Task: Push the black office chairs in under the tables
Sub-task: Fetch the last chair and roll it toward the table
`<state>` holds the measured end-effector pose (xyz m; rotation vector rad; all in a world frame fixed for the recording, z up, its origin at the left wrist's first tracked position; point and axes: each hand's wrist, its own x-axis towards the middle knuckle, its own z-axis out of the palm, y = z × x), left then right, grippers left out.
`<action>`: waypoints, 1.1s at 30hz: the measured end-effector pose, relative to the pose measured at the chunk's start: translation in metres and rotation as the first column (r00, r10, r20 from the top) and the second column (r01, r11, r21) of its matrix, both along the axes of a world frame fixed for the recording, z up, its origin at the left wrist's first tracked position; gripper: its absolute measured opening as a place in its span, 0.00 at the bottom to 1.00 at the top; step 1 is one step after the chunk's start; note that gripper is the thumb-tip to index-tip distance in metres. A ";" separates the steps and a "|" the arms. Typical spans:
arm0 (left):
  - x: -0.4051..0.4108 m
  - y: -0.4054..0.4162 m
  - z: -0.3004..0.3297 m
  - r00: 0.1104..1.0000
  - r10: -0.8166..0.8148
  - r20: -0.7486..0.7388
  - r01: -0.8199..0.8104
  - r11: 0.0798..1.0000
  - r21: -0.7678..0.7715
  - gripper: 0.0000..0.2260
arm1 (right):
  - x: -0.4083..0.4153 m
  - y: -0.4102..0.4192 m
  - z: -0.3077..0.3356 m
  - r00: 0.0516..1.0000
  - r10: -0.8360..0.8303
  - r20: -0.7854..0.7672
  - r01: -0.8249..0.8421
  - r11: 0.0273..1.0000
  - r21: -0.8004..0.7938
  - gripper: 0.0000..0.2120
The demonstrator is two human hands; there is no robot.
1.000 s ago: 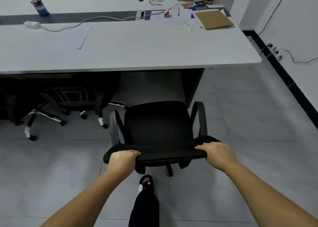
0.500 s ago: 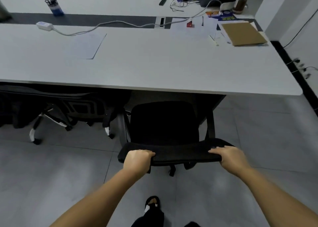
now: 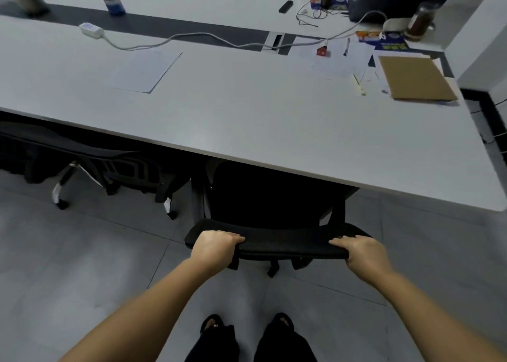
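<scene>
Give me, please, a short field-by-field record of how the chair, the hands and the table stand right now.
chair in hand: black office chair, front of seat under the table edge, backrest outside it
left hand: grips backrest top, left end
right hand: grips backrest top, right end
table: white, with a paper sheet, brown envelope and power strip
neighbouring chair: tucked under the table, to the left
</scene>
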<state>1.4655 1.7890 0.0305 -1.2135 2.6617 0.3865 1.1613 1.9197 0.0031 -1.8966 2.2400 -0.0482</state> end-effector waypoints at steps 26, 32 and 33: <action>-0.043 -0.197 -0.005 0.979 -0.197 0.054 0.198 0.980 -0.004 0.22 | -0.015 -0.134 -0.002 0.986 -0.168 0.020 0.166 0.982 0.091 0.25; -0.037 -0.196 -0.010 0.968 -0.235 0.086 0.235 0.972 0.011 0.22 | -0.008 -0.132 0.001 0.982 -0.188 0.025 0.186 0.979 0.085 0.25; -0.036 -0.194 -0.014 0.963 -0.247 0.105 0.248 0.969 0.002 0.22 | -0.007 -0.132 0.003 0.982 -0.183 0.048 0.177 0.978 0.112 0.25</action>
